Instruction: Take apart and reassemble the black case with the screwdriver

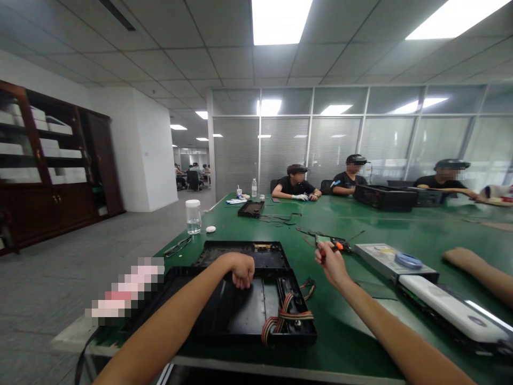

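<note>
- My left hand is curled into a loose fist, knuckles down inside the open black case in front of me. Doesn't look like it's got hold of anything, just resting there near the back edge of the tray.
- My right hand is closed around a small tool with orange handles, pliers or cutters, can't really tell which. It's held up just right of the case, above the green surface.
- The case sits at the near edge of the surface, lid part lying flat behind it. A striped ribbon cable loops out of its right-hand corner.
- Right of my hand there's a flat grey box with a blue disc on top, and closer to me a long white gadget.
- Somebody else's forearm rests on the surface at the far right, not mine.
- Off to the left, past the case: a clear jar with a white lid and a small white lump beside it.
- Three people sit along the far side of the surface, with more black cases in front of them.
- Dark wooden cabinet stands against the left wall.
</note>
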Available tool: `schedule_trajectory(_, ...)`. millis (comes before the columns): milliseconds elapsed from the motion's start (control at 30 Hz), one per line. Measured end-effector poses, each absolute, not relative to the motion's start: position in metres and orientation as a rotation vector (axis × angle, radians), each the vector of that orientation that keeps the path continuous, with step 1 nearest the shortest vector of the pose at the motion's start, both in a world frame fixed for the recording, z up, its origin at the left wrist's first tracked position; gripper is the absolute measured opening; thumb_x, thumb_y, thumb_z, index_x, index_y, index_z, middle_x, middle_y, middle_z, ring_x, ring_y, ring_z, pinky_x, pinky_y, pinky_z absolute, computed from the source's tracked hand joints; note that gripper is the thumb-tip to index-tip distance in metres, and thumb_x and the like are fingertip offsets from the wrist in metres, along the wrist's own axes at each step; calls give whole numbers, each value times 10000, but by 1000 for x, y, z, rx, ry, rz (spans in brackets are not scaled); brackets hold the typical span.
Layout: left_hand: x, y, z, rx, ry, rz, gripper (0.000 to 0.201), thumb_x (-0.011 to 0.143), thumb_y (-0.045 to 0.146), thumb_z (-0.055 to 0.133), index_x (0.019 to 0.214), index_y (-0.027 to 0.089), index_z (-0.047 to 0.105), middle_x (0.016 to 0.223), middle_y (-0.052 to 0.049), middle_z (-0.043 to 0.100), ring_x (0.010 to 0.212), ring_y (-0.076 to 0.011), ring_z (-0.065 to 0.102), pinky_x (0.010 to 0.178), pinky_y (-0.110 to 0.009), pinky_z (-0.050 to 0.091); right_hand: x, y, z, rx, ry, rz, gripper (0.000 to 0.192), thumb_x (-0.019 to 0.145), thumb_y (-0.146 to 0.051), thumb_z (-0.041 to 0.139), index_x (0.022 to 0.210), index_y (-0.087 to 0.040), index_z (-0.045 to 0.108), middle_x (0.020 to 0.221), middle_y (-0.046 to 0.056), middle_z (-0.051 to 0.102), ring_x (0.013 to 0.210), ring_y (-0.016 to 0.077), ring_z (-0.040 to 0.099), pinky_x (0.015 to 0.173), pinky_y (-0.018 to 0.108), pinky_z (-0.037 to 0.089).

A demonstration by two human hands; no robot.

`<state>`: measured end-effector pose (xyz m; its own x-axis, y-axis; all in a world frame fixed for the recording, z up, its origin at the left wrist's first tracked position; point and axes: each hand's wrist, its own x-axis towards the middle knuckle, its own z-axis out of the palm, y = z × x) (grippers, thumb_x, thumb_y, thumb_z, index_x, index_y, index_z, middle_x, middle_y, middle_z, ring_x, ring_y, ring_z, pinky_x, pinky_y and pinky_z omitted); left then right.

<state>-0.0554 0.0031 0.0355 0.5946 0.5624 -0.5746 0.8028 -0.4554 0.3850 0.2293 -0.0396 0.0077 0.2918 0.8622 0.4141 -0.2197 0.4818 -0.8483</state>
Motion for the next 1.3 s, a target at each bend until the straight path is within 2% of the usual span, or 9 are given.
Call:
schedule_trajectory(167, -56, 2, 39, 2200, 1160, -536, 313, 686, 375, 652, 554, 131, 507, 456, -14, 565, 454, -145, 564, 491, -265, 481, 217, -59, 18, -1006, -1455, 553, 356, 803, -509, 414, 614, -213, 355, 486, -50, 401, 445, 101, 391, 457, 227, 344)
schedule_trajectory(300, -54, -6, 63, 2535, 1118, -201, 371, 837, 431, 424, 641, 137, 537, 491, -16, 579, 458, -125, 551, 520, -227, 445, 193, -105, 28, -971, -2089, 206, 362, 878, -411, 292, 624, -196, 435, 651, 17, 535, 617, 132, 500, 600, 253, 389)
schedule_trajectory(433, -60, -4, 73, 2842, 1191, -12, 196, 797, 291, 492, 909, 157, 581, 754, -47, 646, 657, -139, 590, 604, -204, 418, 166, -167, 18, -943, -2673, -276, 100, 816, -213, 442, 820, -211, 542, 804, 24, 604, 711, 148, 550, 588, 241, 365)
schedule_trajectory(533, -66, 3, 60, 2922, 1318, -50, 387, 744, 337, 569, 1088, 165, 522, 930, -98, 624, 773, -190, 592, 609, -222, 409, 164, -199, 3, -1141, -2643, -495, 126, 739, -188, 537, 858, -230, 534, 807, 9, 615, 666, 161, 572, 518, 238, 351)
schedule_trajectory(667, -72, 15, 36, 2860, 1197, -71, 360, 797, 435, 502, 1041, 179, 567, 918, -76, 624, 788, -174, 585, 612, -207, 398, 177, -213, -16, -1219, -2611, -643, 234, 654, -265, 620, 860, -230, 514, 940, 40, 618, 610, 181, 598, 447, 255, 349)
schedule_trajectory(867, -73, 30, 35, 2718, 1141, -162, 207, 699, 275, 630, 886, 183, 634, 714, 14, 608, 614, -97, 543, 533, -165, 370, 182, -210, -23, -1294, -2504, -575, 436, 640, -153, 534, 1057, -225, 432, 912, 42, 626, 613, 191, 608, 472, 272, 363)
schedule_trajectory(967, -68, 31, 34, 2844, 1139, -202, 182, 634, 147, 646, 806, 205, 636, 703, 20, 609, 645, -116, 553, 564, -179, 390, 180, -208, -21, -1342, -2531, -512, 379, 602, -90, 498, 950, -239, 466, 847, 9, 628, 598, 181, 602, 479, 265, 334)
schedule_trajectory(1167, -61, 32, 21, 3077, 1133, -60, 97, 679, 238, 648, 767, 201, 630, 799, -25, 636, 788, -168, 582, 694, -218, 424, 179, -208, -20, -1427, -2486, -393, 321, 595, -83, 491, 881, -230, 484, 828, 1, 613, 644, 197, 601, 509, 269, 312)
schedule_trajectory(1300, -62, 32, 42, 3175, 990, 30, 127, 725, 276, 618, 821, 198, 647, 861, -47, 642, 847, -181, 574, 752, -232, 412, 181, -199, -16, -1437, -2487, -345, 243, 661, -122, 500, 880, -228, 489, 834, 1, 611, 654, 197, 599, 520, 268, 316)
